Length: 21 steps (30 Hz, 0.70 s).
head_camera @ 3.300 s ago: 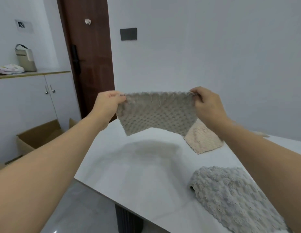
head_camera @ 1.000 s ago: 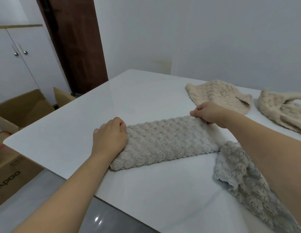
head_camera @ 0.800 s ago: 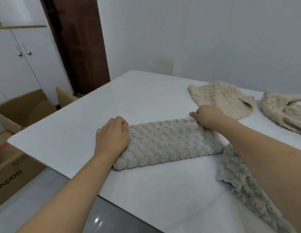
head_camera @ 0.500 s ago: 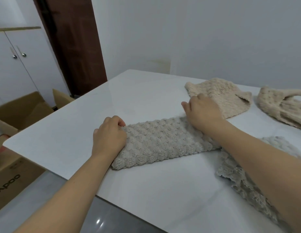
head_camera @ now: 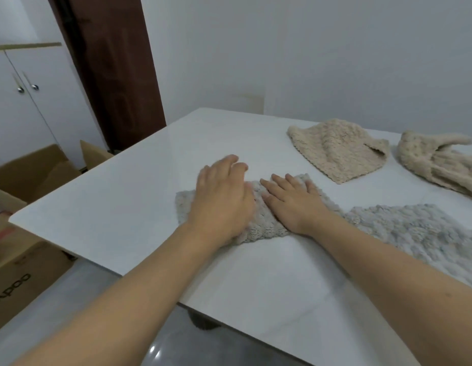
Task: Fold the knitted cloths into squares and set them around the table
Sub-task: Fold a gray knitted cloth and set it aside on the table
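Our left hand (head_camera: 224, 199) and right hand (head_camera: 293, 204), both flat with fingers straight, press the folded grey cloth (head_camera: 258, 228) on the table (head_camera: 111, 207). We should smooth outward and square the edges before releasing.

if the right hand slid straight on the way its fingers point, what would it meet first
The right hand lies flat on the grey cloth, fingers pointing away and slightly left. Past the cloth's far edge that line looks like bare table up to the wall; the beige cloth probably stays off to its right.
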Motion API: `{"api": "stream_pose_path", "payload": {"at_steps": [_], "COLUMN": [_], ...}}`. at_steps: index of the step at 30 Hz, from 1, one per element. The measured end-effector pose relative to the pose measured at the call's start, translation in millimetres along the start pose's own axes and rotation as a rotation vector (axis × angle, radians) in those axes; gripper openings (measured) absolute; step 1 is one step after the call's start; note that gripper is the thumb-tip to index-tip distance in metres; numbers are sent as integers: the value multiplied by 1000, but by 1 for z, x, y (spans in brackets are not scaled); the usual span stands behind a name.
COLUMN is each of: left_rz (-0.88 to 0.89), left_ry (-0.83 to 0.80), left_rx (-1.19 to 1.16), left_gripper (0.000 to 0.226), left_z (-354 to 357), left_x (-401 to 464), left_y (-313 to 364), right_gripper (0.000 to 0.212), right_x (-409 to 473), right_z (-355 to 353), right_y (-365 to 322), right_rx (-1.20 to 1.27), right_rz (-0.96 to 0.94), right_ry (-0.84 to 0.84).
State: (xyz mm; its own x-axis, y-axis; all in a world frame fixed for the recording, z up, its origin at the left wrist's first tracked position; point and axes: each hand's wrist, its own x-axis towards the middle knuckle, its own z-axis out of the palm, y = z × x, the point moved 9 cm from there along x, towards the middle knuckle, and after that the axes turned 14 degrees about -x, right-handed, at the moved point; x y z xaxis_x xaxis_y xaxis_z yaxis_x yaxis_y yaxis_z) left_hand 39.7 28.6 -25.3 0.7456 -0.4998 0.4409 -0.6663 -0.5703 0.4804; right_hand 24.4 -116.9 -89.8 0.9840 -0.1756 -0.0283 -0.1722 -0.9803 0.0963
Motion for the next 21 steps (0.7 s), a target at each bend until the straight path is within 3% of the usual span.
{"api": "stream_pose_path", "payload": {"at_steps": [2, 4, 12, 21], "left_rz": [-8, -91, -201, -245], "left_ry": [-229, -350, -454, -398], "left_rx": [22, 90, 144, 107], "left_gripper": [54, 60, 67, 69], "left_z": [40, 59, 47, 19], "left_x": [-8, -17, -34, -46], "left_y": [10, -5, -37, -75], "right_gripper": [52, 52, 53, 54], "right_x": [1, 3, 10, 18], "right_z": [-1, -1, 1, 0], "right_y": [1, 2, 10, 9], "right_rx": [-37, -27, -56, -91], "right_rz": [-18, -26, -43, -88], "right_ry": [-10, -23, -29, -35]}}
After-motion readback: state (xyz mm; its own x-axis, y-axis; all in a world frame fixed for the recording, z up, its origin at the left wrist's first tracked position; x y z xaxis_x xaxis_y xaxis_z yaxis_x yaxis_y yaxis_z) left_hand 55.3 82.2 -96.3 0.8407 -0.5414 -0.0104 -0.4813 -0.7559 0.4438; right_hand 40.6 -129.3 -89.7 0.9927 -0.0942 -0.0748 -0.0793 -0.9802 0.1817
